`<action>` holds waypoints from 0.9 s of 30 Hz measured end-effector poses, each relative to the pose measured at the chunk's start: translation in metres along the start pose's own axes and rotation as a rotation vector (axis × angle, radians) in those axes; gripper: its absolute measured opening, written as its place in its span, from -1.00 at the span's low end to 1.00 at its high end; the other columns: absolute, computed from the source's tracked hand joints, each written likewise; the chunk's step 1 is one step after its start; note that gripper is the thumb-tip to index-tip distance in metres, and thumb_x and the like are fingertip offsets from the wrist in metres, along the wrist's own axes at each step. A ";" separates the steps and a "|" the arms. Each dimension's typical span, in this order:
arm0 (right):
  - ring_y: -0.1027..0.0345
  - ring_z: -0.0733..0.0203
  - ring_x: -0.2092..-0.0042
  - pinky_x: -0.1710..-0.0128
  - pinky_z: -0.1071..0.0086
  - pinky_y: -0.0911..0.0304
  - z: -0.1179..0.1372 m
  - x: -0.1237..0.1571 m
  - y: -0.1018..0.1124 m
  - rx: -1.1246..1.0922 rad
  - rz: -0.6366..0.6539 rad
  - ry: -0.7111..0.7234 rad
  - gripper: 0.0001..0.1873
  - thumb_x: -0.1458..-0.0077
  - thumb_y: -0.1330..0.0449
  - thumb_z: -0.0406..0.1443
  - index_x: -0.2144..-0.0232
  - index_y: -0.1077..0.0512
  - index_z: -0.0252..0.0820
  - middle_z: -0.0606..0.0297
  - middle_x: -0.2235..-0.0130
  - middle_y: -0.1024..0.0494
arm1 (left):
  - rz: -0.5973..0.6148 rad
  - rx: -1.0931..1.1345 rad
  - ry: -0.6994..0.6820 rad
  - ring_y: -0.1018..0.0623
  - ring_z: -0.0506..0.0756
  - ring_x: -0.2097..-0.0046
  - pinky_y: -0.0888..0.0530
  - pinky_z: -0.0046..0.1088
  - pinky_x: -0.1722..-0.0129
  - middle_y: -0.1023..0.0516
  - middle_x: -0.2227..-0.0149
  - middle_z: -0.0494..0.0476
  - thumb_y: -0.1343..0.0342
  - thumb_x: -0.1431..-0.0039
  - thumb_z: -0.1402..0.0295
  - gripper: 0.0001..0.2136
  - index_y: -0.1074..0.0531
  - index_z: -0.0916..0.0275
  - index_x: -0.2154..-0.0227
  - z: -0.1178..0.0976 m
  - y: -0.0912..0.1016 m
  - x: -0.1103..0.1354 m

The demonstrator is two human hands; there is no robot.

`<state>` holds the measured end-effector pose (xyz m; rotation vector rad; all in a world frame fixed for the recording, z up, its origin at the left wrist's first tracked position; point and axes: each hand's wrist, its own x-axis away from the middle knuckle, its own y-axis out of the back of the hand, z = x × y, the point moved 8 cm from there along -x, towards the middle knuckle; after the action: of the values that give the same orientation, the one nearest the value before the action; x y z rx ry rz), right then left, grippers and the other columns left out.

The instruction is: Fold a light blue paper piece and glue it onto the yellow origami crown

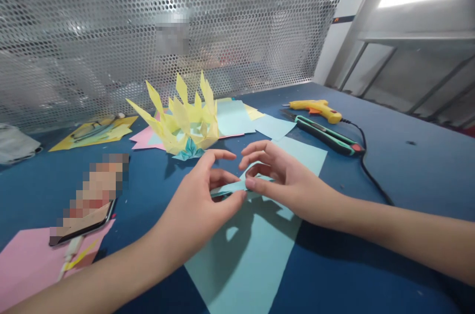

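left hand [204,195] and right hand [285,180] clamp folded blue paper [233,187], partly hidden between them.

Single head-worn view, forward and down, close over blue table [426,180]

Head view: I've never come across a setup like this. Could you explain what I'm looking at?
There is no machine here: a camera worn on a person's head looks forward and down at their bare hands. The left hand and right hand hold a small folded blue paper between them, above a flat blue sheet. Beyond stands a yellow paper crown. To the right lie a yellow glue gun and a green-and-black tool; to the left, a phone with its screen pixelated. Everything sits on a blue table.
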<state>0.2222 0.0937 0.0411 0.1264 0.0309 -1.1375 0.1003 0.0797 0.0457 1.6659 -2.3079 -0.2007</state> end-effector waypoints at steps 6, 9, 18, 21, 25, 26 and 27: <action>-0.31 0.31 0.36 0.41 0.43 -0.18 -0.010 -0.001 -0.001 0.161 0.064 -0.166 -0.74 -0.09 -0.21 -0.17 0.21 -0.46 -0.19 0.30 0.33 -0.48 | -0.089 -0.437 -0.353 -0.57 0.03 0.26 -0.39 -0.45 0.24 -0.56 0.33 -0.10 -0.13 -0.16 0.35 -0.65 -0.19 -0.01 0.03 -0.026 0.006 0.006; -0.12 0.37 0.50 0.52 0.45 -0.01 -0.012 0.000 0.003 0.233 0.031 -0.217 -0.71 -0.03 -0.26 -0.09 0.35 -0.53 -0.21 0.38 0.51 -0.41 | -0.142 -0.534 -0.452 -0.57 0.01 0.25 -0.40 -0.49 0.25 -0.55 0.30 -0.09 -0.13 -0.18 0.34 -0.62 -0.17 -0.03 -0.02 -0.032 0.008 0.011; -0.10 0.41 0.51 0.52 0.49 0.00 -0.005 0.000 0.015 -0.013 -0.128 -0.125 -0.70 0.06 -0.34 -0.12 0.51 -0.41 -0.23 0.46 0.55 -0.34 | -0.112 0.054 -0.188 -0.57 0.06 0.15 -0.49 -0.41 0.14 -0.45 0.09 0.01 -0.34 0.07 0.38 -0.37 -0.16 0.05 -0.05 -0.020 0.011 0.004; -0.18 0.41 0.47 0.47 0.49 -0.08 -0.004 0.000 0.009 -0.056 -0.078 -0.118 -0.72 -0.01 -0.30 -0.10 0.42 -0.46 -0.23 0.42 0.48 -0.42 | -0.126 0.225 -0.084 -0.58 0.03 0.27 -0.48 -0.49 0.29 -0.52 0.30 -0.04 -0.33 0.06 0.37 -0.47 -0.22 0.17 0.04 -0.014 0.013 -0.002; -0.24 0.41 0.47 0.45 0.49 -0.14 -0.009 0.000 0.002 -0.108 -0.023 -0.164 -0.71 0.09 -0.37 -0.13 0.44 -0.47 -0.24 0.40 0.49 -0.45 | -0.132 0.294 -0.072 -0.55 -0.01 0.28 -0.44 -0.52 0.22 -0.57 0.39 -0.07 -0.35 0.09 0.28 -0.54 -0.29 0.18 0.14 -0.008 0.017 -0.005; -0.25 0.40 0.48 0.45 0.49 -0.15 -0.011 -0.001 0.001 -0.116 -0.017 -0.178 -0.71 0.14 -0.39 -0.15 0.47 -0.47 -0.24 0.41 0.50 -0.45 | -0.123 0.305 -0.061 -0.54 -0.02 0.29 -0.43 -0.52 0.21 -0.58 0.39 -0.07 -0.36 0.10 0.26 -0.53 -0.30 0.18 0.14 -0.005 0.017 -0.006; -0.25 0.41 0.48 0.46 0.49 -0.15 -0.012 -0.001 0.001 -0.122 -0.015 -0.190 -0.72 0.18 -0.41 -0.18 0.49 -0.47 -0.24 0.41 0.51 -0.46 | -0.109 0.312 -0.047 -0.54 -0.02 0.31 -0.42 -0.52 0.23 -0.59 0.40 -0.06 -0.37 0.10 0.25 -0.53 -0.30 0.19 0.15 -0.002 0.016 -0.006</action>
<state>0.2231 0.0961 0.0289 -0.0907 -0.0678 -1.1552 0.0883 0.0909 0.0506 1.9552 -2.3815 0.1061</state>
